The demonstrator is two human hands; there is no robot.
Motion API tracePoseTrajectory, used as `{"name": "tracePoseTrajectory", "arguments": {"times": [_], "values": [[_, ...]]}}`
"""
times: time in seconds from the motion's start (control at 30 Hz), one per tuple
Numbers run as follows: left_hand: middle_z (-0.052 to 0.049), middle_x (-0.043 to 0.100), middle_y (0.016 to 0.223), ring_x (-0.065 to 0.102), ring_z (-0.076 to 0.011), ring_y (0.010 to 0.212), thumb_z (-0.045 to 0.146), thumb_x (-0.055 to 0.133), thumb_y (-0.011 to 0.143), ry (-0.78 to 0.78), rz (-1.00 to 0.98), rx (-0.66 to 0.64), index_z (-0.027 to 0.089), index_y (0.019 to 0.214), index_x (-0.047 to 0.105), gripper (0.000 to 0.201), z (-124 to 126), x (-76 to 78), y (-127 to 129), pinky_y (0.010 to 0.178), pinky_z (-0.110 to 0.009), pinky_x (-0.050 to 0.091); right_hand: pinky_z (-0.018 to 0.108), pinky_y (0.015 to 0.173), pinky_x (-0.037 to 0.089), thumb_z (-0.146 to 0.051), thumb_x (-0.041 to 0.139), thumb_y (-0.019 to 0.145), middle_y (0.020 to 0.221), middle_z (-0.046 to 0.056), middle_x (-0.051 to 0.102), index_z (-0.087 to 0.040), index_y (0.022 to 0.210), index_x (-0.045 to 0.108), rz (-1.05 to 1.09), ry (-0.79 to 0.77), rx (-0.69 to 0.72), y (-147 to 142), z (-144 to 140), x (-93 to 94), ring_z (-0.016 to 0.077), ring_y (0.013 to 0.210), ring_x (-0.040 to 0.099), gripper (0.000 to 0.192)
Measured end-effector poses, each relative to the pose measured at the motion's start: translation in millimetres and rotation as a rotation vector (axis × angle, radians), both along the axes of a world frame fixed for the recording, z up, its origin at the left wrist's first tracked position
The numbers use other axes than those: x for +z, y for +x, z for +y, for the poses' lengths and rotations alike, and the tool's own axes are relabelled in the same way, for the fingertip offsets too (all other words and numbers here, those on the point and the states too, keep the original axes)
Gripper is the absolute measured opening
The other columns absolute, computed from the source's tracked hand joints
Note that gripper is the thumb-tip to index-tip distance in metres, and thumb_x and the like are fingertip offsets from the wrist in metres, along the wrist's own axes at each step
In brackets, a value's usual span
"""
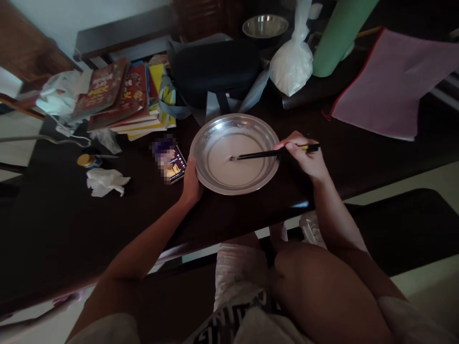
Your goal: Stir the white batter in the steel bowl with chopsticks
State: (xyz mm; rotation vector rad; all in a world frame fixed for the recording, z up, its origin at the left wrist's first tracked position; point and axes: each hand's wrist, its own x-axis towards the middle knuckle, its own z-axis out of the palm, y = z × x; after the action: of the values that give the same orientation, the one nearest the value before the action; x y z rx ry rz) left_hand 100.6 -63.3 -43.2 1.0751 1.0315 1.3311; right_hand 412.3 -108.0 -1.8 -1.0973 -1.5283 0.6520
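A shiny metal bowl [204, 174] stands on the dark table in front of me, with a pale, milky liquid [236, 173] in it. My left hand [192, 184] grips the bowl's left rim, thumb near the top edge and the other fingers hidden beneath. In my right hand [303, 155] is a pair of black chopsticks [263, 154], held from the right side over the rim. Their tips dip into the liquid near the bowl's middle. Just left of the bowl lies a phone [174, 165] with its screen lit.
Stacked books [122, 95] lie at the back left, near a crumpled tissue [106, 182] and a small yellow-lidded jar [88, 161]. Behind the bowl sit a black case [217, 69], a tied bag of white powder [292, 67], a green cylinder [337, 43] and another metal bowl [265, 26]. A pinkish cloth [387, 91] is at right.
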Motion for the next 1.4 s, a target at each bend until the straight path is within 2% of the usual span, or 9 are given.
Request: {"name": "tracePoseTrajectory", "arguments": {"times": [0.17, 0.33, 0.53, 0.67, 0.83, 1.03, 1.2, 1.3, 1.4], "values": [[-0.004, 0.073, 0.108, 0.065, -0.0247, 0.119, 0.059, 0.063, 0.085, -0.012, -0.021, -0.004, 0.022, 0.085, 0.061, 0.036, 0.1, 0.3, 0.8, 0.107, -0.038, 0.05, 0.035, 0.075, 0.058, -0.049, 0.064, 0.092, 0.076, -0.001, 0.075, -0.03, 0.084, 0.079, 0.159, 0.006, -0.024, 1.8, -0.1, -2.5, 0.0172, 0.075, 0.07, 0.026], [-0.004, 0.073, 0.107, 0.064, -0.0252, 0.12, 0.058, 0.062, 0.085, -0.041, -0.01, 0.018, 0.023, 0.088, 0.061, 0.036, -0.2, 0.0, 1.2, 0.105, -0.039, 0.052, 0.038, 0.089, 0.057, -0.048, 0.064, 0.093, 0.089, 0.001, 0.079, -0.029, 0.09, 0.081, -0.002, -0.039, 0.055, -0.3, 0.4, -0.8, 0.0191, 0.091, 0.071, 0.026], [-0.004, 0.074, 0.109, 0.063, -0.0262, 0.124, 0.06, 0.063, 0.085, -0.032, -0.026, -0.007, 0.024, 0.088, 0.062, 0.036, -1.0, 1.9, 1.9, 0.107, -0.039, 0.051, 0.036, 0.076, 0.059, -0.05, 0.063, 0.093, 0.077, 0.0, 0.076, -0.031, 0.084, 0.08, 0.134, -0.002, -0.01, 0.7, -0.5, -0.8, 0.018, 0.077, 0.071, 0.026], [-0.005, 0.073, 0.108, 0.063, -0.0268, 0.122, 0.061, 0.061, 0.087, -0.021, 0.013, -0.008, 0.024, 0.091, 0.062, 0.037, -1.2, 0.5, 0.2, 0.105, -0.04, 0.052, 0.04, 0.087, 0.058, -0.051, 0.063, 0.092, 0.085, 0.001, 0.078, -0.031, 0.088, 0.081, -0.022, -0.057, 0.068, -0.1, -0.6, 1.0, 0.0202, 0.088, 0.071, 0.027], [-0.004, 0.073, 0.109, 0.064, -0.0264, 0.121, 0.061, 0.061, 0.086, -0.026, 0.018, -0.003, 0.024, 0.092, 0.062, 0.038, -1.1, -0.9, -1.1, 0.105, -0.04, 0.051, 0.038, 0.082, 0.058, -0.05, 0.063, 0.093, 0.08, 0.0, 0.077, -0.031, 0.085, 0.08, 0.082, 0.026, -0.067, 0.2, -1.0, 0.6, 0.0191, 0.082, 0.07, 0.026], [-0.005, 0.073, 0.111, 0.064, -0.0252, 0.121, 0.06, 0.058, 0.089, -0.007, 0.033, -0.009, 0.023, 0.094, 0.062, 0.038, -1.0, 0.1, -0.2, 0.107, -0.039, 0.05, 0.038, 0.085, 0.057, -0.048, 0.064, 0.093, 0.085, 0.002, 0.078, -0.03, 0.087, 0.081, -0.003, -0.046, 0.088, -0.6, -0.9, 1.2, 0.019, 0.086, 0.071, 0.026], [-0.004, 0.073, 0.112, 0.064, -0.0261, 0.12, 0.06, 0.062, 0.086, -0.021, -0.017, -0.026, 0.024, 0.088, 0.061, 0.037, -2.3, 2.4, 1.6, 0.104, -0.038, 0.052, 0.037, 0.08, 0.057, -0.048, 0.065, 0.092, 0.079, 0.0, 0.076, -0.031, 0.086, 0.08, 0.118, 0.011, -0.074, 0.3, -0.2, -0.8, 0.0181, 0.079, 0.069, 0.023], [-0.004, 0.073, 0.11, 0.064, -0.0263, 0.121, 0.061, 0.063, 0.085, -0.036, -0.013, -0.006, 0.024, 0.09, 0.062, 0.037, -2.3, 2.5, 1.7, 0.105, -0.038, 0.052, 0.036, 0.074, 0.057, -0.045, 0.064, 0.092, 0.075, -0.002, 0.075, -0.031, 0.085, 0.08, 0.171, -0.014, 0.009, 0.3, -0.9, -0.8, 0.0169, 0.073, 0.069, 0.022], [-0.004, 0.073, 0.109, 0.064, -0.0258, 0.121, 0.06, 0.061, 0.086, -0.03, -0.009, -0.007, 0.025, 0.093, 0.063, 0.036, -1.8, 1.5, 1.2, 0.105, -0.039, 0.051, 0.038, 0.083, 0.057, -0.046, 0.065, 0.092, 0.084, 0.0, 0.078, -0.031, 0.088, 0.08, 0.047, -0.054, 0.084, -0.9, -1.2, 0.8, 0.0189, 0.085, 0.071, 0.022]]}}
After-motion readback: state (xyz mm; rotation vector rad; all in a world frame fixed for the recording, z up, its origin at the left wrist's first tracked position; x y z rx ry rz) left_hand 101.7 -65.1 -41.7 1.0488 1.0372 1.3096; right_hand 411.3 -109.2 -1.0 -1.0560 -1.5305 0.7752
